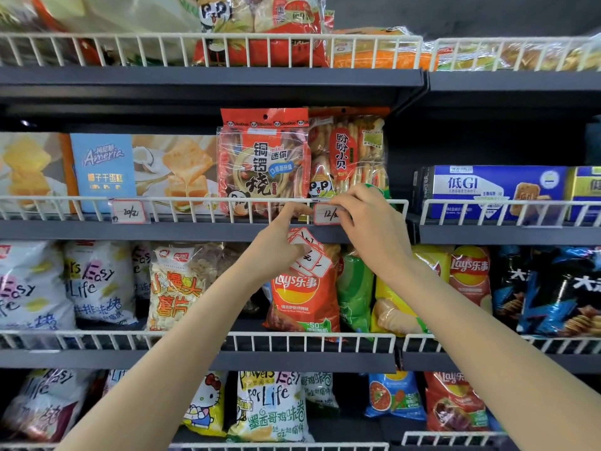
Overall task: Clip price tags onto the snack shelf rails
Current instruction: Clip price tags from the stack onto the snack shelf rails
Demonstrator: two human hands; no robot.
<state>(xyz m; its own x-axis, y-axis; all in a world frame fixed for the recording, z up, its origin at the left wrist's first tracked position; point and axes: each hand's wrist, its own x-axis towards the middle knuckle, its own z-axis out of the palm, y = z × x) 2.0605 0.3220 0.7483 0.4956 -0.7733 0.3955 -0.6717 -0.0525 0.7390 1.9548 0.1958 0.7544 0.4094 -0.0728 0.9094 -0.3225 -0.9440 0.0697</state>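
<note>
Partly hidden price tag (pixel 326 214), right hand (pixel 367 219) covering

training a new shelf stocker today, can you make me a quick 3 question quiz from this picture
1. True or false: a price tag already hangs on the wire rail in front of the blue and orange cake box.
2. What does the left hand hold below the rail?
A. a bag of crisps
B. a bunch of spare tags
C. nothing
3. Fill in: the right hand is fitting a tag onto the rail in front of the ____ snack bags.

Key
1. True
2. B, the spare tags
3. Red, the red snack bags
</note>
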